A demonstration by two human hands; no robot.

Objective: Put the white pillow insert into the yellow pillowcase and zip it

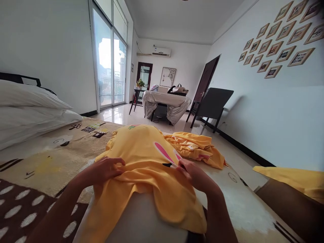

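Observation:
A yellow pillowcase (136,148) with a ruffled edge and pink rabbit-ear prints lies in front of me on the bed. Its near end hangs in loose folds around a plain white pillow (141,219), which shows at the bottom. My left hand (110,167) grips the cloth at the left side, fingers curled into a fold. At the right, beside the rabbit ears, my right hand (188,170) pinches the same cloth. The far part of the pillowcase looks filled out.
A crumpled yellow cloth (194,146) lies beyond my right hand. White pillows (32,111) are stacked at the left on the patterned blanket (68,162). A bent leg (286,199) under yellow fabric is at the right. Farther off stand a covered table (165,98) and a dark chair (214,104).

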